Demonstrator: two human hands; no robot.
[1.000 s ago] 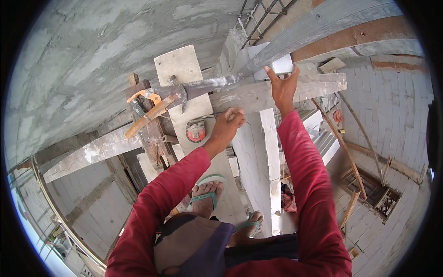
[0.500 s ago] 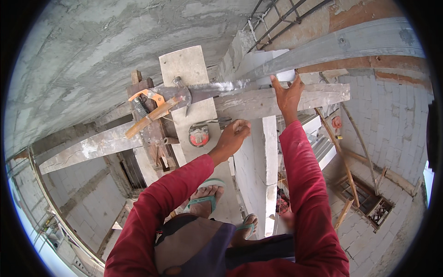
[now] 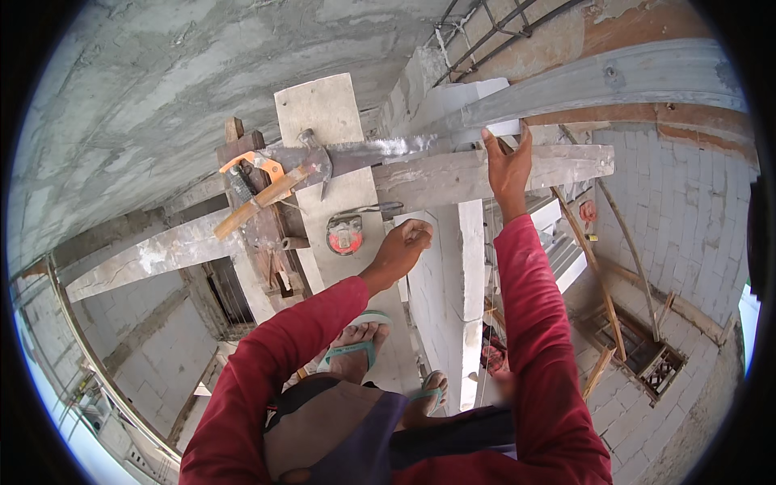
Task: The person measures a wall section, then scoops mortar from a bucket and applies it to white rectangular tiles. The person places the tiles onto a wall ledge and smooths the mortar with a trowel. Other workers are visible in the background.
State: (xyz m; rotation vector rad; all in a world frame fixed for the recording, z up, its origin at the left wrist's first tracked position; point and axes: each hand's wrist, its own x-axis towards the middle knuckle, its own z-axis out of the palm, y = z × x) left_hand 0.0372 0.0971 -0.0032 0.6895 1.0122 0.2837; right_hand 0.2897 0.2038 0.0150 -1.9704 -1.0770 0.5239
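My right hand reaches up to a white piece beneath a long grey beam, fingers curved against it. A weathered plank crosses below. My left hand is curled below the plank, near pliers and a red-and-grey tape measure on a pale board; its fingertips' contents are unclear. To the left, a hammer with a wooden handle and a handsaw with an orange handle lie overlapping on the boards.
Rebar runs along the upper wall. My sandalled feet stand on the narrow board, with drops to lower rooms either side. Leaning poles are at right. A person in red check is partly visible below.
My left hand has moved down, away from the plank's lower edge. The view has shifted, so the grey beam and right hand appear a little lower; the right hand stays at the white piece.
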